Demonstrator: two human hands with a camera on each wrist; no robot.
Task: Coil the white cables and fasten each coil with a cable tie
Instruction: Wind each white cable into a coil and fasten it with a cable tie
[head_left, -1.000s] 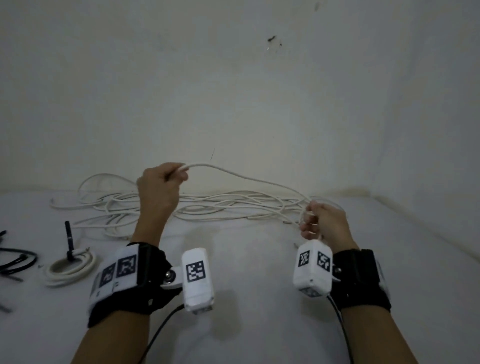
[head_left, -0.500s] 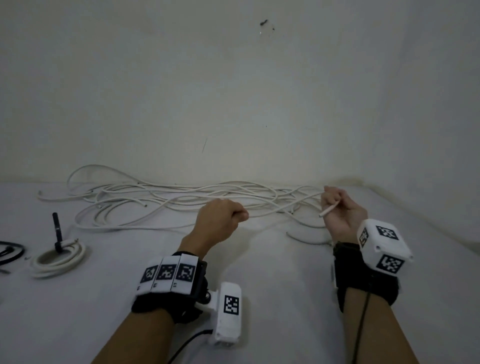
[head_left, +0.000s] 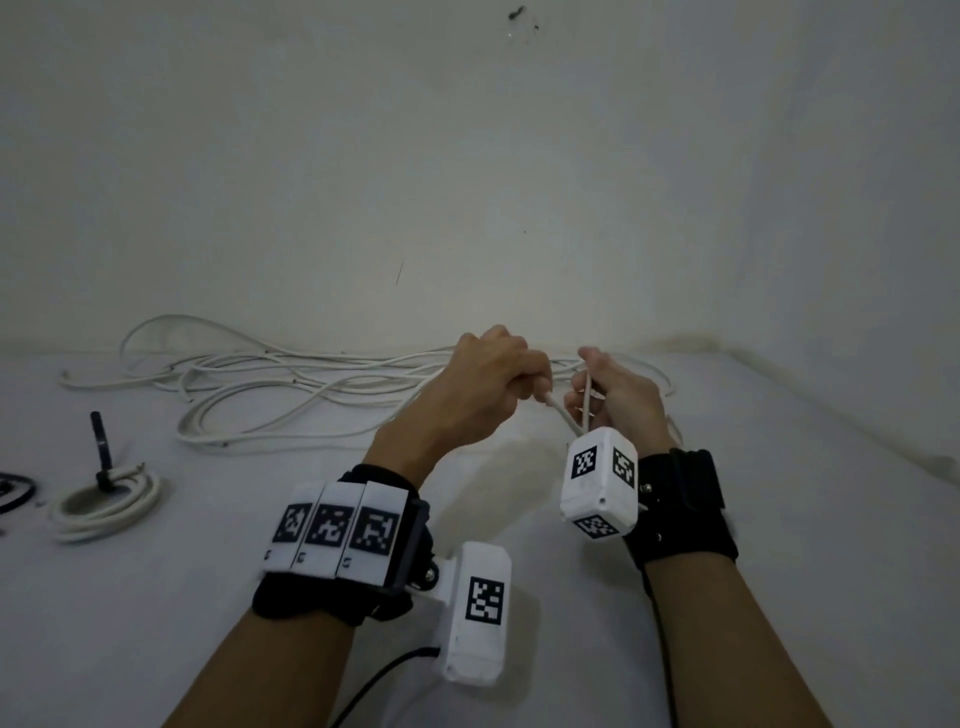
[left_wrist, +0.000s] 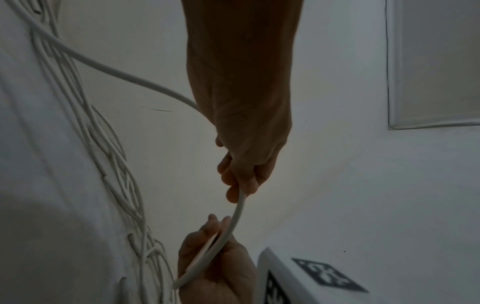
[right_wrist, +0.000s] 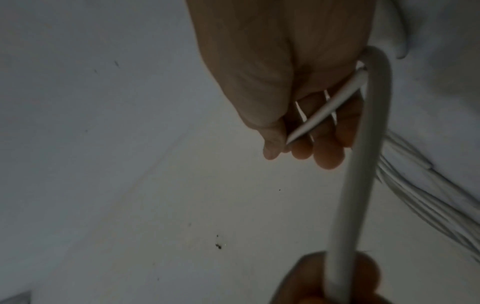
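Two hands meet near the middle of the head view, both grasping one thin white round cable (head_left: 558, 410). The left hand (head_left: 488, 384) is clenched around the cable, which leaves its fist toward 4 o'clock. The right hand (head_left: 618, 397) pinches the cable's free end between thumb and fingers (right_wrist: 324, 152), with a second pass of the same cable lying across its palm. From the left hand the cable trails toward 10 o'clock into a loose tangle of white cables (head_left: 270, 384) spread on the white counter (head_left: 779, 519) by the wall. At 9 o'clock a finished white cable coil (head_left: 104, 506) lies flat, bound by a black cable tie (head_left: 101, 452) whose tail stands upright.
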